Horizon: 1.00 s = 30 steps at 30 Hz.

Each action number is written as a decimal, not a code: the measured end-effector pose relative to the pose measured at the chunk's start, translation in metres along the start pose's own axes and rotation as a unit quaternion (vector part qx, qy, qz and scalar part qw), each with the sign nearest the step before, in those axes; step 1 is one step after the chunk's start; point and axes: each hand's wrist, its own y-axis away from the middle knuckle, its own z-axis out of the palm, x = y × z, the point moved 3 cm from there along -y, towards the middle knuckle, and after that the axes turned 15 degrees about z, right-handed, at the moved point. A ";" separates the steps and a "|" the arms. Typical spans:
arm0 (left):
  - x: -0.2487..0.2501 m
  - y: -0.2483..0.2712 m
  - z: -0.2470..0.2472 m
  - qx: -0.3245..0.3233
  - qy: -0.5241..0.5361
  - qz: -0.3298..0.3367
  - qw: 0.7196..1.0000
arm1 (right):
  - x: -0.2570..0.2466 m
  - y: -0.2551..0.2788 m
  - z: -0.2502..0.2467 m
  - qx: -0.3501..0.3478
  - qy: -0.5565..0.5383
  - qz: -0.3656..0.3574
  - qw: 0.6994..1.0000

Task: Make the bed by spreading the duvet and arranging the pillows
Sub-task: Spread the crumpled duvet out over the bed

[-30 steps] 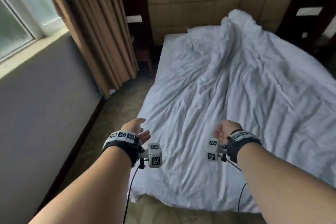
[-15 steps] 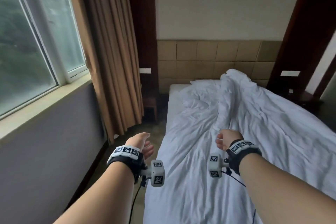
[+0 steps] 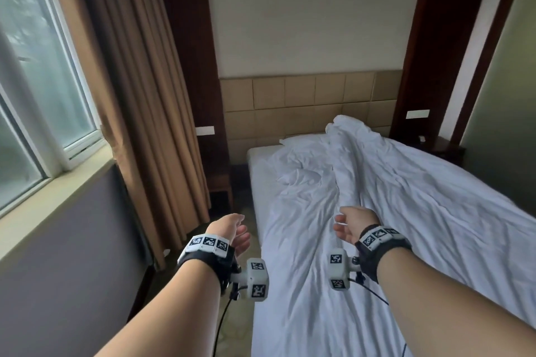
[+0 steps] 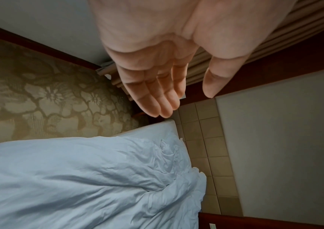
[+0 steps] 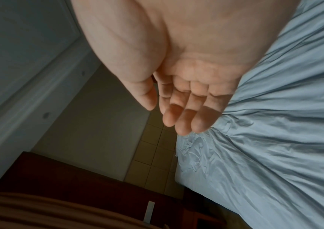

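A window [image 3: 43,90] fills the left wall above a pale sill [image 3: 52,206], with tan curtains [image 3: 139,101] hanging beside it. A padded beige headboard [image 3: 304,101] spans the far wall between dark wood panels [image 3: 185,46]. Patterned carpet [image 4: 45,99] covers the floor.

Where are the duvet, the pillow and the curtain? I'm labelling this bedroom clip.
duvet [image 3: 391,211]: head view, on its wrinkled middle.
pillow [image 3: 301,143]: head view, on its exposed top by the headboard.
curtain [image 3: 139,95]: head view, on its middle folds.
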 end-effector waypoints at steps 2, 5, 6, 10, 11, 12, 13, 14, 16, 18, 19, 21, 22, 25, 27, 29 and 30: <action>0.002 -0.023 0.003 -0.004 -0.007 0.002 1.000 | -0.004 -0.019 0.014 0.009 -0.002 0.003 1.000; 0.009 -0.059 0.002 -0.006 -0.016 0.003 1.000 | -0.007 -0.052 0.037 0.020 0.002 0.014 1.000; 0.013 -0.075 -0.001 -0.003 -0.020 0.002 1.000 | -0.008 -0.066 0.050 0.020 0.005 0.021 1.000; 0.034 -0.144 -0.023 0.023 -0.030 0.001 0.999 | -0.020 -0.112 0.111 0.006 0.030 0.044 0.999; 0.038 -0.160 -0.027 0.028 -0.026 0.000 0.999 | -0.025 -0.120 0.127 -0.003 0.035 0.045 0.998; 0.041 -0.176 -0.030 0.034 -0.021 -0.006 0.999 | -0.030 -0.127 0.142 -0.012 0.041 0.047 0.998; 0.043 -0.191 -0.032 0.041 -0.021 -0.014 0.999 | -0.035 -0.136 0.155 -0.015 0.046 0.048 0.998; 0.044 -0.204 -0.033 0.043 -0.023 -0.023 0.999 | -0.040 -0.143 0.167 -0.018 0.049 0.051 0.997; 0.046 -0.231 -0.034 0.031 -0.023 -0.031 0.999 | -0.051 -0.157 0.189 -0.016 0.053 0.051 0.997; 0.051 -0.266 -0.034 0.023 -0.024 -0.030 0.999 | -0.065 -0.175 0.211 -0.007 0.044 0.046 0.998; 0.054 -0.286 -0.034 0.020 -0.027 -0.032 0.999 | -0.072 -0.185 0.222 -0.002 0.038 0.043 0.998; 0.058 -0.329 -0.032 0.008 -0.024 -0.037 0.999 | -0.082 -0.208 0.243 0.010 0.029 0.045 0.999; 0.060 -0.350 -0.030 0.001 -0.025 -0.039 0.999 | -0.085 -0.219 0.252 0.017 0.022 0.047 0.998; 0.066 -0.422 -0.025 -0.039 -0.034 -0.052 0.997 | -0.097 -0.258 0.283 0.048 0.006 0.049 0.998; 0.076 -0.470 -0.022 -0.074 -0.040 -0.061 0.995 | -0.106 -0.284 0.305 0.074 -0.015 0.049 0.996; 0.092 -0.523 -0.024 -0.085 -0.071 -0.061 0.992 | -0.117 -0.308 0.329 0.092 -0.045 0.056 0.993; 0.103 -0.549 -0.026 -0.084 -0.085 -0.058 0.991 | -0.124 -0.318 0.343 0.093 -0.063 0.061 0.992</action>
